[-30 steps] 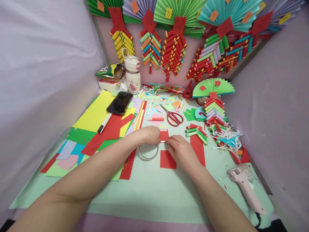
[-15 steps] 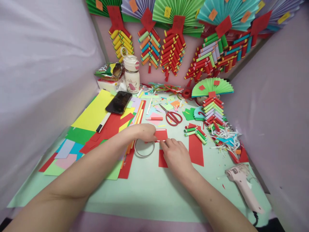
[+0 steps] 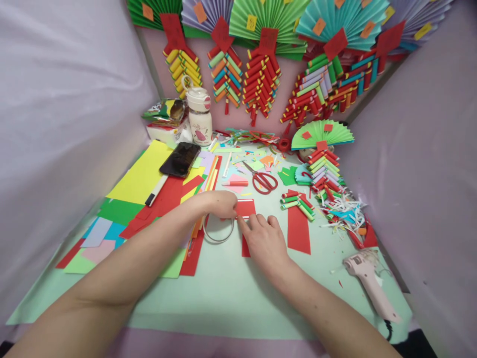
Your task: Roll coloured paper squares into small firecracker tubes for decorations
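Bent down from the wrist, my left hand point(image 3: 224, 204) rests at the left end of a small red paper piece point(image 3: 246, 209), which has white strips along its edges. Its fingers are bent together; anything between the tips is hidden. My right hand point(image 3: 264, 237) lies palm down at the paper's near edge, fingers apart, with one fingertip close to the left hand. A thin greyish ring point(image 3: 218, 242) lies below my left wrist. Under the right hand, another red paper piece point(image 3: 245, 246) is partly covered.
Red-handled scissors point(image 3: 264, 182) and a red pen point(image 3: 237, 184) lie beyond the hands. Rolled paper tubes point(image 3: 298, 203) rest on red paper at the right, near a glue gun point(image 3: 370, 281). Coloured sheets point(image 3: 137, 171), a phone point(image 3: 180, 159) and a bottle point(image 3: 199, 117) stand left.
My right hand has slid slightly left along the red paper's near edge, its fingertip closer to my left hand. The left hand stays at the paper's left end. The whole view has shifted slightly.
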Action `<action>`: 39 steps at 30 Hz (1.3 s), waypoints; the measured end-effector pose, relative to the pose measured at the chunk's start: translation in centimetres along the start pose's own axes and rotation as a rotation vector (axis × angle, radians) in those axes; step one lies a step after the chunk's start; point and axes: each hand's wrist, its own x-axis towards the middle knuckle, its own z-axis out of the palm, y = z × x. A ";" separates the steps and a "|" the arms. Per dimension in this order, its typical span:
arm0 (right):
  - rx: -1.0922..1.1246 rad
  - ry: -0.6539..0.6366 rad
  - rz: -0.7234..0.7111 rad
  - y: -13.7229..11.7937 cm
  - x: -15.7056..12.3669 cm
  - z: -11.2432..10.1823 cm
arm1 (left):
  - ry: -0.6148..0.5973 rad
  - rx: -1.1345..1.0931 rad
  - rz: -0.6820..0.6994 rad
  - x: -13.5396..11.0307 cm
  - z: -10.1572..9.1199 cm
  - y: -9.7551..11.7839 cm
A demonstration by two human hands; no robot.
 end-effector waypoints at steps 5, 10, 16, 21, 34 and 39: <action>0.087 0.025 0.012 0.9 0.3 -0.4 | 0.018 0.008 -0.005 0.0 0.1 0.1; 0.196 0.142 0.168 5.0 3.3 -1.2 | 0.022 -0.033 -0.011 -0.2 0.1 0.1; 0.145 0.042 0.345 9.3 8.8 -0.1 | 0.001 -0.022 -0.016 -0.6 -0.2 0.2; 0.133 -0.007 0.365 9.6 10.8 0.6 | -0.002 -0.019 -0.015 -0.3 0.0 0.0; 0.364 -0.020 0.453 7.2 0.7 -2.3 | -0.001 -0.036 -0.003 -0.1 0.3 -0.3; 0.526 0.108 0.275 7.3 -1.7 -1.1 | 0.011 -0.065 -0.008 -0.2 0.2 -0.9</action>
